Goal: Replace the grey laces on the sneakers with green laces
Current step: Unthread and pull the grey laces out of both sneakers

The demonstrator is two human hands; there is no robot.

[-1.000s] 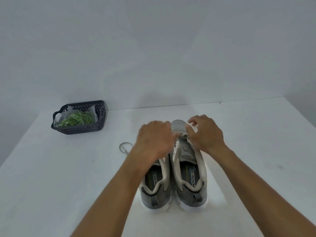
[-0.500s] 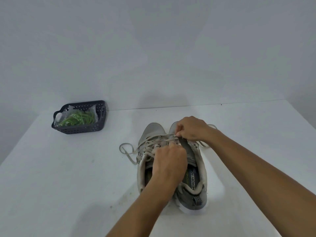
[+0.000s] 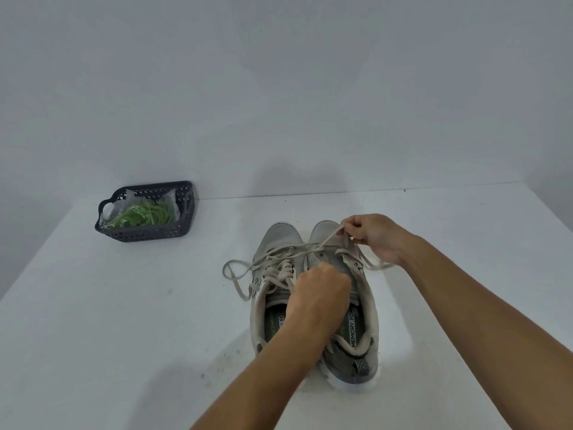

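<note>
While the two grey sneakers stand side by side on the white bench (image 3: pixel 124 321), toes pointing away from the viewer, both hands work at their lacing. Left sneaker (image 3: pixel 273 243): grey laces (image 3: pixel 279 268) threaded across the eyelets, with a loose loop (image 3: pixel 235 274) trailing onto the bench to its left. Right sneaker (image 3: pixel 362 305): tongue area exposed, insole lettering "MEMORY FO" partly readable, heel tab nearest the viewer. Right hand (image 3: pixel 375 237): raised above the toe end of the right sneaker, thumb and fingers pinching a strand of grey lace (image 3: pixel 328 238), which runs taut and slanting down towards the eyelets; further lace lies under and beside this wrist on the bench. Left hand (image 3: pixel 319 293): fingers curled into a fist over the throat of the shoes, between the two tongues; it appears to grip lace or the tongue, but what it holds is hidden beneath the knuckles. Both forearms enter from the lower edge. Dark perforated basket (image 3: pixel 145 234): well apart from the shoes, at the far left of the bench near the wall, containing a clear plastic bag (image 3: pixel 136 206) with the green laces (image 3: pixel 145 214) coiled inside. Pale wall (image 3: pixel 279 88) behind the bench.
</note>
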